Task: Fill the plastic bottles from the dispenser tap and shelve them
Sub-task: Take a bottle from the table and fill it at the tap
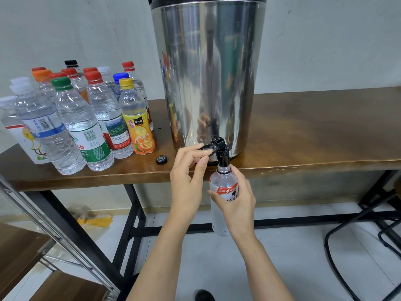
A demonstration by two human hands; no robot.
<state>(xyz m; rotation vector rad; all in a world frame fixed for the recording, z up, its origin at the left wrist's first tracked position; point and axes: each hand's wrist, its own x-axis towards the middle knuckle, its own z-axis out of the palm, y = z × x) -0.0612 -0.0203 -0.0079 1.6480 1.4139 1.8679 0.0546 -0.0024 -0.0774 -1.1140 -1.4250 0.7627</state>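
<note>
The person is at the filling step. The big shiny dispenser (208,72) stands on the brown table (314,137), and its black tap (222,155) sticks out at the bottom, at 6 o'clock on the drum. The right hand (236,205) is wrapped around the plastic bottle (223,181) and holds it upright just under the tap, with the bottle's mouth right at the spout. The left hand (186,181), at 9 o'clock from the bottle, pinches the tap's lever (206,147) with curled fingers and thumb. It is hard to tell if water is running yet, and the white label hides how full the bottle is. To do this well, the person should keep the bottle straight and its mouth tucked under the spout so nothing splashes out. The lever should be worked gently, and the clear neck watched, so the water can be stopped before it spills over. The bottle will get heavier, so the right hand needs a firm hold. A small black cap (161,159) lies on the table at 9 o'clock from the tap and is likely this bottle's lid. Many capped bottles (76,118) stand at 9 o'clock from the dispenser. A rack with wooden boards (21,246) shows at 7 o'clock in the view.
</note>
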